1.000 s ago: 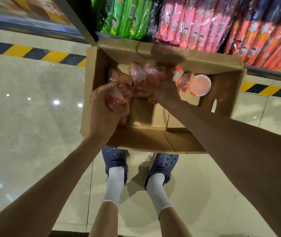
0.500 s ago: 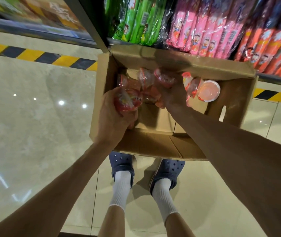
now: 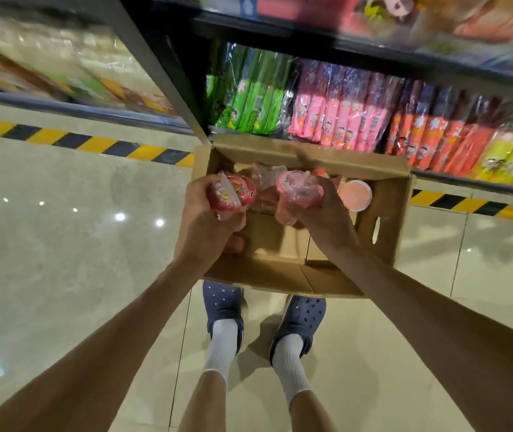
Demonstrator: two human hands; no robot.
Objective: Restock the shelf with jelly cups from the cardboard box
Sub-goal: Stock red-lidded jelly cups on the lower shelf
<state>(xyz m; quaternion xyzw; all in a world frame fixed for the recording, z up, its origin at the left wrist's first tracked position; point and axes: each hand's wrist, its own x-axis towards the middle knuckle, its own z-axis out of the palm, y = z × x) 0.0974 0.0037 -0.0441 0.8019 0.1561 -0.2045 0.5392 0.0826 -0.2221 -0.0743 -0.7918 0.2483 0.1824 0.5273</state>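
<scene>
Left hand (image 3: pixel 205 222) grips a red plastic jelly cup (image 3: pixel 233 194) above the open brown cardboard box (image 3: pixel 383 226); right hand (image 3: pixel 323 213) grips a pink plastic-wrapped jelly cup (image 3: pixel 299 190); a pale pink lidded cup (image 3: pixel 355 194) lies inside, below the shelf (image 3: pixel 467 183).

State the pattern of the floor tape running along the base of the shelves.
Diagonal yellow and black stripes on the floor tape, clearest in the head view.

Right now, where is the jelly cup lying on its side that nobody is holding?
In the head view, that jelly cup lies inside the cardboard box, at its far right corner, just right of the right hand.
</scene>
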